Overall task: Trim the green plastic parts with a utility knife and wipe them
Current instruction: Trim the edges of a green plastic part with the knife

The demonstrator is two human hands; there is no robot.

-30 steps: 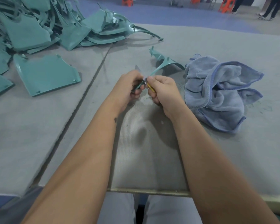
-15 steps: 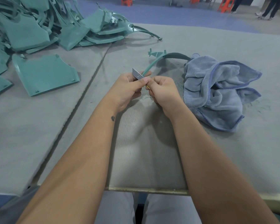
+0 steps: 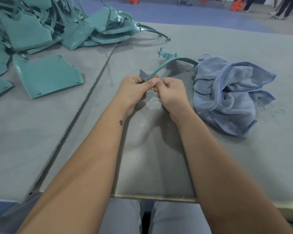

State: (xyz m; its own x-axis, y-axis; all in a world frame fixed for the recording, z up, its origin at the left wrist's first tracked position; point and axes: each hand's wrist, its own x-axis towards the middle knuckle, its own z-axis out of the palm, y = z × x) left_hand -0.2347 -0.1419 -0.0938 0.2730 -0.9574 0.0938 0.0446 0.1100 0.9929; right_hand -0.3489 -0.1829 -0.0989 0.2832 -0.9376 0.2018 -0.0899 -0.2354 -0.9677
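A thin curved green plastic strip (image 3: pixel 161 66) arcs from my hands up and right toward the towel, with a small tabbed piece at its far end (image 3: pixel 166 55). My left hand (image 3: pixel 134 92) pinches the strip's near end. My right hand (image 3: pixel 172 92) is closed on a utility knife; a bit of its yellow handle shows between the hands. The grey blade (image 3: pixel 143 75) sticks out to the left above my left thumb, lying against the strip. A crumpled blue towel (image 3: pixel 227 95) lies just right of my hands on the grey table (image 3: pixel 150 157).
A large heap of green plastic parts (image 3: pixel 41 26) fills the far left. One flat green panel (image 3: pixel 46 76) lies alone left of my hands. A seam runs down the table surface. Orange stools and standing people are far behind.
The strip has turned in my hands, so its arc now curves toward the towel. The blade has come into view over my left thumb. Little has moved in the last half second.
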